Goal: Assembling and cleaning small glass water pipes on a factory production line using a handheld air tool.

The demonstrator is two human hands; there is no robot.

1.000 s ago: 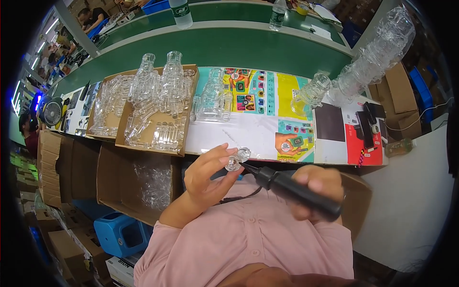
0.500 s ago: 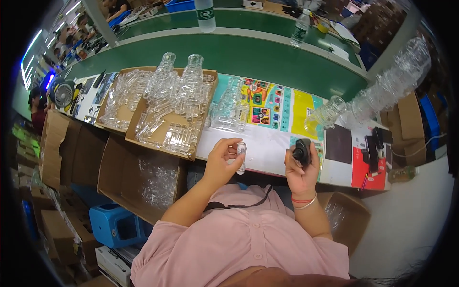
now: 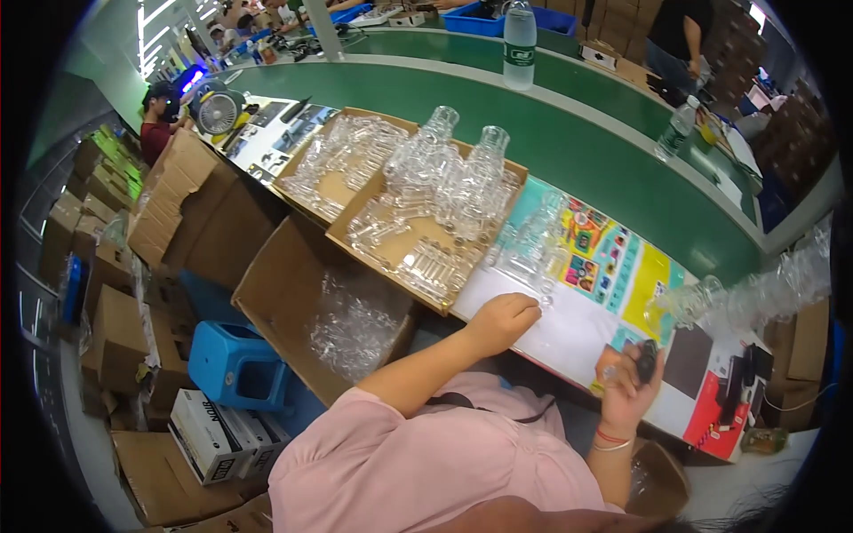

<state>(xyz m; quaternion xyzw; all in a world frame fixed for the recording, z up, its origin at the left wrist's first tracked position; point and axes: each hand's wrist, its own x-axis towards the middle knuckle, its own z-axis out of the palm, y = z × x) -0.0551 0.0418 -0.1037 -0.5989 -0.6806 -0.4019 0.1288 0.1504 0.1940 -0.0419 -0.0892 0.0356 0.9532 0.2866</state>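
- Since half a second back, the left hand (image 3: pixel 504 321) has been dropped from chest height down to the near edge of the bench, while the right hand (image 3: pixel 633 384) has been kept raised out to the side with the small black tool (image 3: pixel 646 361) gripped in it.
- Left fingers are curled into a loose fist, knuckles up; whether a small clear piece is tucked inside can't be told, since the palm is hidden.
- Right fingers are wrapped tight round the black tool, only its top being seen above them; a red band is worn at that wrist.
- Just past the left knuckles, loose clear glass pieces (image 3: pixel 531 251) are stood on the white strip of the bench, near the colourful printed sheet (image 3: pixel 613 266).
- Further left, a flat cardboard tray (image 3: pixel 354 229) is packed with clear glass bottles (image 3: pixel 449 178), and a second tray (image 3: pixel 330 188) is set behind it.
- Below the bench edge, an open cardboard box (image 3: pixel 275 293) stuffed with clear plastic wrap is parked beside the left forearm, with a blue plastic stool (image 3: pixel 233 366) next to it.
- Off to the right, a long row of stacked clear glassware (image 3: pixel 764 289) is laid across the bench, well apart from both hands.
- Behind everything, a green conveyor belt (image 3: pixel 577 151) is run across, with a plastic water bottle (image 3: pixel 519 44) stood on its far rim.
- A small desk fan (image 3: pixel 219 112) is seen far left.
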